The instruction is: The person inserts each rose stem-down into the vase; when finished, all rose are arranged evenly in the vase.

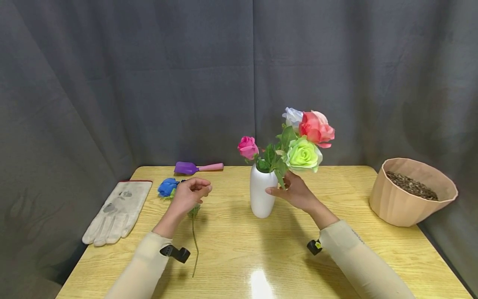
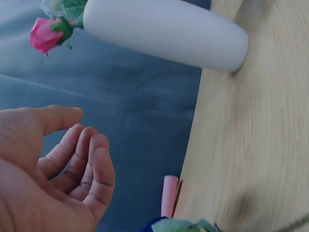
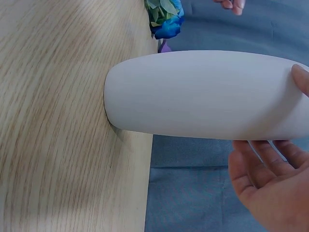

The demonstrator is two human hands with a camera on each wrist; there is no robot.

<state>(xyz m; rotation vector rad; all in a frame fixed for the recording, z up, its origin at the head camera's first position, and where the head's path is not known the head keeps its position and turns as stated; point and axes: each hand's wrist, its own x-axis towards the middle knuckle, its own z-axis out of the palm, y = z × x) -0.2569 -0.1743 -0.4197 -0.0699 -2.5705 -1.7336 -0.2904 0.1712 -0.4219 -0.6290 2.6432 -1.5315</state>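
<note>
A white vase [image 1: 260, 195] stands upright on the table, holding a pink rose [image 1: 248, 147] that leans left. Clustered to the right are a light green rose [image 1: 304, 154], a coral-red flower [image 1: 315, 126] and a pale bluish-white one [image 1: 293, 116]. My right hand [image 1: 296, 192] grips the upper part of the vase from the right; the right wrist view shows the thumb on one side and fingers on the other. Loosely curled and holding nothing, my left hand [image 1: 188, 194] hovers above a blue flower [image 1: 167, 187], which lies with its stem towards me and is partly hidden.
A grey-white glove [image 1: 120, 209] lies at the table's left edge. Behind the blue flower is a purple scoop with a pink handle [image 1: 211, 167]. On the right stands a peach-coloured pot [image 1: 390, 199] with dark soil. A grey curtain [image 1: 194, 83] hangs behind the table.
</note>
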